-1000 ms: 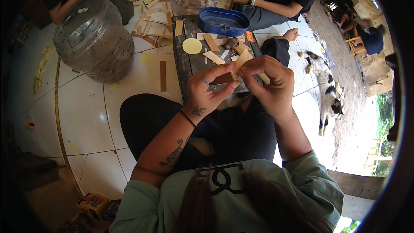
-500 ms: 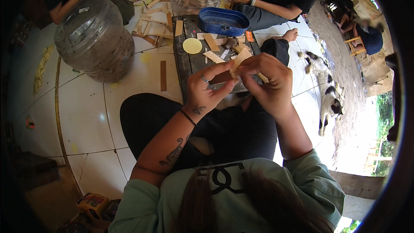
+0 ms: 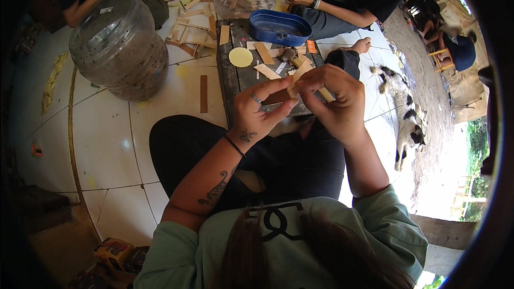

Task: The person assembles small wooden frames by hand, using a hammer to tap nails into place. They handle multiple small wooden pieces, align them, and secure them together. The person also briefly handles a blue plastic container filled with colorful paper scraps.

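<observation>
My left hand (image 3: 258,111) and my right hand (image 3: 338,99) meet above the near edge of a low dark table (image 3: 229,77). Both pinch a small, thin piece of light wood (image 3: 301,71) between thumbs and fingertips. Part of it is covered by my fingers. Behind my left hand shows a darker brown strip (image 3: 277,98); whether it is held or lies on the table I cannot tell. Close beyond my fingers, a hammer-like tool with a dark head (image 3: 289,53) lies among thin wood strips (image 3: 263,52) and a round yellow disc (image 3: 240,57).
A blue oval tub (image 3: 280,28) stands at the table's far end. Large clear plastic containers (image 3: 120,48) are at left and beyond. Wood frames (image 3: 188,35) and a brown strip (image 3: 203,94) lie on the tiles. Two people sit opposite; a cat (image 3: 406,109) lies at right.
Almost nothing differs: the view has shifted slightly, and both hands keep the same pinch on the wood piece.
</observation>
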`<state>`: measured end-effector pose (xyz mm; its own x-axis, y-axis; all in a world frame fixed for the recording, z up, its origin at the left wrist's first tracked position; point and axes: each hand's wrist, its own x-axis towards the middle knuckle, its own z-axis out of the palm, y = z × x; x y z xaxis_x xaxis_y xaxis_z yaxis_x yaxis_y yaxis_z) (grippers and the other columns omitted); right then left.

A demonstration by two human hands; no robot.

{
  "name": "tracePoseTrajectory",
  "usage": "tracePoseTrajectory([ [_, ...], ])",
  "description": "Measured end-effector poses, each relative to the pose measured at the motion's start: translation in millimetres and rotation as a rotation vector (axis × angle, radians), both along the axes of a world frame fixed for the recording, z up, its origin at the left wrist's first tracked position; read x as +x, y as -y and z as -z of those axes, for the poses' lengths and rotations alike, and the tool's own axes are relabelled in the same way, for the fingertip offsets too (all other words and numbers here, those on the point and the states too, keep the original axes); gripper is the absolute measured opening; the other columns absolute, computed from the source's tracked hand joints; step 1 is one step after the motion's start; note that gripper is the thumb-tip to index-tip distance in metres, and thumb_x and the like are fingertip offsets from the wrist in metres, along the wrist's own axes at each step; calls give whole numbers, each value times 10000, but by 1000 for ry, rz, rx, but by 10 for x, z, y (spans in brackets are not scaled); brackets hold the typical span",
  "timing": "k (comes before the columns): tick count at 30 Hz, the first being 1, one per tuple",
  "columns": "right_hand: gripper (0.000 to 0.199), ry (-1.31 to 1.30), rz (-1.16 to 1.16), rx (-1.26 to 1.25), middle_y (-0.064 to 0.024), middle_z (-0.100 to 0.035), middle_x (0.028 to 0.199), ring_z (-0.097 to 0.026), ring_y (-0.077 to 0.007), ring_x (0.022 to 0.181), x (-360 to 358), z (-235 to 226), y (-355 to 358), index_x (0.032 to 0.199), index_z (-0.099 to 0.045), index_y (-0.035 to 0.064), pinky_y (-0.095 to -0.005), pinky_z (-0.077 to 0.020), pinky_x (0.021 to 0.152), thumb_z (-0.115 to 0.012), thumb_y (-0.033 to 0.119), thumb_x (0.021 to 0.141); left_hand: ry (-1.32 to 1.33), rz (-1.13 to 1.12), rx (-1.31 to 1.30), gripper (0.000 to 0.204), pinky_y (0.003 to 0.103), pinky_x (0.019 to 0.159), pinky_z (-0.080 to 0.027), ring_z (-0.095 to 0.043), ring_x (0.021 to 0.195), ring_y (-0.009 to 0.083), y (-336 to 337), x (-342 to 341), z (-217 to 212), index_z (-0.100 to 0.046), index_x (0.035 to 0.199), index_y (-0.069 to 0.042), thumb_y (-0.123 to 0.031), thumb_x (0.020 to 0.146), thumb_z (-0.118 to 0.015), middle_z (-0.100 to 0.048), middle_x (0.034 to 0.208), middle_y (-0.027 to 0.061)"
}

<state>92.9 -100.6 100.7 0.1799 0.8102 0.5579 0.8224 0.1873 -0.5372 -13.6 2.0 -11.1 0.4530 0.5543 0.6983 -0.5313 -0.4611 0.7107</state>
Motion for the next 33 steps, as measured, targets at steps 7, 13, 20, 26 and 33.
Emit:
tracePoseTrajectory([
  [7, 94, 28, -24, -15, -81, -658, 772, -641, -202, 753, -5, -23, -14, 744, -630, 9, -285, -482, 689, -660, -66, 697, 15, -32, 42, 397, 287, 744, -536, -681, 876, 215, 5, -8, -34, -618, 1099, -26, -19, 724, -750, -677, 973, 127],
  [13, 97, 5, 0, 23, -78, -651, 760, -631, -193, 722, -15, 20, -12, 742, -628, 10, -274, -480, 669, -651, -74, 700, 30, -29, 47, 396, 289, 741, -537, -682, 868, 218, 18, 25, -73, -627, 1092, -25, -15, 716, -752, -678, 966, 130],
  [20, 101, 15, 24, 73, -83, -649, 760, -627, -199, 714, -23, 96, 3, 743, -625, 2, -277, -475, 673, -640, -84, 690, 3, -46, 13, 391, 289, 761, -537, -680, 878, 212, 27, 17, -60, -629, 1096, -20, -20, 724, -750, -677, 988, 134],
  [26, 123, 48, -6, 55, -96, -633, 765, -634, -251, 737, -12, 57, -35, 723, -570, 4, -311, -497, 689, -660, -68, 679, 19, -63, -21, 373, 280, 755, -536, -680, 879, 195, 9, 18, -35, -633, 1088, -14, -35, 735, -750, -682, 985, 131],
  [33, 116, 47, -24, 9, -106, -635, 772, -638, -268, 755, 11, 3, -64, 732, -578, -2, -325, -503, 691, -656, -70, 680, 37, -72, -25, 365, 279, 744, -538, -684, 874, 203, 1, 52, -19, -631, 1085, -13, -43, 741, -749, -685, 987, 128],
])
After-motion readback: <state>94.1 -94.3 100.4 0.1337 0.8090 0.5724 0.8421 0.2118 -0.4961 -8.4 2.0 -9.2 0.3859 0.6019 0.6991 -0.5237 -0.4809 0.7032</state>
